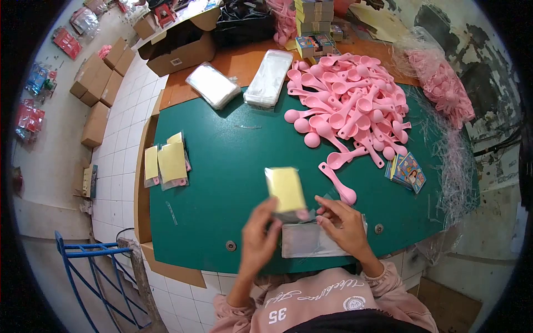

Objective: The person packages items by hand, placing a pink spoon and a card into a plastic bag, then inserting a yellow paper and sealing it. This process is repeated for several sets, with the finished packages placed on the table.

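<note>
The left hand's (261, 233) fingertips pinch the lower edge of a clear packet with a yellow card (286, 188), held tilted just above the green table (222, 183) with the wrist raised from the near edge. The right hand's (344, 225) fingers curl down onto a stack of clear bags (302, 244); whether they grip one is unclear. Pink spoons (350, 105) are piled well beyond.
</note>
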{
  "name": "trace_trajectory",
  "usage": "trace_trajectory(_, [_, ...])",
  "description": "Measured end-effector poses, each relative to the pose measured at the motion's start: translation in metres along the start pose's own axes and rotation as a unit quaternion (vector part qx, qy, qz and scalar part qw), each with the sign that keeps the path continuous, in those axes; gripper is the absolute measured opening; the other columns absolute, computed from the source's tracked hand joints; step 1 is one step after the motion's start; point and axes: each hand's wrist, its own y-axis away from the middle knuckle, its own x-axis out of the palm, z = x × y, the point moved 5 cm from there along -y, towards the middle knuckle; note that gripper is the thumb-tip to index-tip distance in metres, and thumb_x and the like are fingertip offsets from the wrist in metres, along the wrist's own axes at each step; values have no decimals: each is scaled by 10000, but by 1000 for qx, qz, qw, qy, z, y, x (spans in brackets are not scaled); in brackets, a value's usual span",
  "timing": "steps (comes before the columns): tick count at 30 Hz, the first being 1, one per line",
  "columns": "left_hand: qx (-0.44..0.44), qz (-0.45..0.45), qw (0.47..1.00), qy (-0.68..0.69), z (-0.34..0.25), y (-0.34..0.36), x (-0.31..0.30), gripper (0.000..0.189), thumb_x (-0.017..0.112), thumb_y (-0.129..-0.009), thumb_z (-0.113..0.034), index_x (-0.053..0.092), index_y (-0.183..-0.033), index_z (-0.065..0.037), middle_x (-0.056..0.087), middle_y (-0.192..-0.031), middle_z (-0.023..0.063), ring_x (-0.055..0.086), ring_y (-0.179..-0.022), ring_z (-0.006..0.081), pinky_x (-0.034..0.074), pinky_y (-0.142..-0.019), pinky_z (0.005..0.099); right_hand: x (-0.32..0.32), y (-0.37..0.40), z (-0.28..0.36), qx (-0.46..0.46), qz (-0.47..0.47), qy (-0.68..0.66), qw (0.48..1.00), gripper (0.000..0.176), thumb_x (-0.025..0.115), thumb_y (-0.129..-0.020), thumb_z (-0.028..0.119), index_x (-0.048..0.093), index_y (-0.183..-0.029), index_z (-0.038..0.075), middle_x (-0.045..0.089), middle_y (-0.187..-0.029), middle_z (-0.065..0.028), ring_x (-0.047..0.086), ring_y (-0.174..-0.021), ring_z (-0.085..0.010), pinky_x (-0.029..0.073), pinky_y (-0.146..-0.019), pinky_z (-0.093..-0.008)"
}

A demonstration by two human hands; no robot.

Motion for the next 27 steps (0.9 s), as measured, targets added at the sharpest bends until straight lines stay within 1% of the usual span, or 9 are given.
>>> trace_trajectory(3, [-72,-77,993,-53,22,-31,-59,456,564,-778,9,494,-1221,-75,516,-1193,154,526,-1052,274,440,-839,320,-6,1,13,-71,-38,26,996,344,616,-741,-13,586,-1081,23,599,-858,-87,598,-720,-136,484,-639,-245])
trace_trajectory(6, [-17,6,878,-479,50,-53,-97,565,606,-748,-478,452,-1270,-325,203,-1438,117,137,-1299,405,144,-967,658,-10,2,11,-82,-21,31,996,264,622,-755,25,595,-1017,5,583,-885,-112,600,-748,-183,488,-655,-273])
trace_trajectory(10, [-52,23,855,-515,79,-79,-128,633,552,-715,-618,365,-1292,-438,54,-1478,70,-102,-1320,415,-24,-868,766,-11,6,12,-89,-21,47,995,236,625,-752,27,600,-986,7,582,-880,-114,599,-741,-187,490,-657,-285])
trace_trajectory(14, [-107,2,847,-521,112,-79,-169,590,535,-771,-563,382,-1307,-371,53,-1478,76,-43,-1322,427,65,-1024,607,-18,11,10,-80,-33,67,994,212,624,-751,26,610,-962,9,578,-880,-111,595,-724,-186,485,-645,-277])
trace_trajectory(15, [-62,-33,879,-472,130,-77,-182,601,525,-754,-599,377,-1300,-396,31,-1480,59,-48,-1319,432,62,-915,740,-20,11,9,-78,-35,68,994,212,624,-751,26,610,-962,9,578,-880,-111,595,-724,-186,485,-645,-277])
trace_trajectory(17, [3,-79,881,-466,153,-75,-207,568,500,-782,-583,382,-1300,-383,44,-1474,98,-25,-1312,452,76,-917,738,-27,10,7,-76,-59,77,992,195,624,-751,28,614,-945,12,577,-877,-110,590,-707,-185,484,-635,-269])
trace_trajectory(19, [-32,-75,875,-478,155,-76,-222,535,462,-807,-584,389,-1296,-379,46,-1467,132,-6,-1305,468,67,-935,723,-36,6,6,-72,-77,82,991,189,621,-754,31,615,-942,15,578,-865,-108,586,-697,-184,479,-619,-268])
trace_trajectory(21, [-222,-91,868,-436,167,-69,-243,530,423,-816,-607,395,-1293,-377,43,-1466,139,1,-1301,476,46,-936,721,-44,-1,6,-71,-95,86,989,182,619,-757,33,615,-939,18,579,-852,-106,582,-687,-182,475,-603,-268])
trace_trajectory(27, [-299,-222,777,-507,158,-70,-257,533,426,-844,-561,402,-1305,-293,121,-1445,180,79,-1299,472,149,-918,715,-47,-47,4,-155,-123,242,950,156,631,-749,98,579,-870,14,584,-825,-121,560,-722,-260,459,-624,-354])
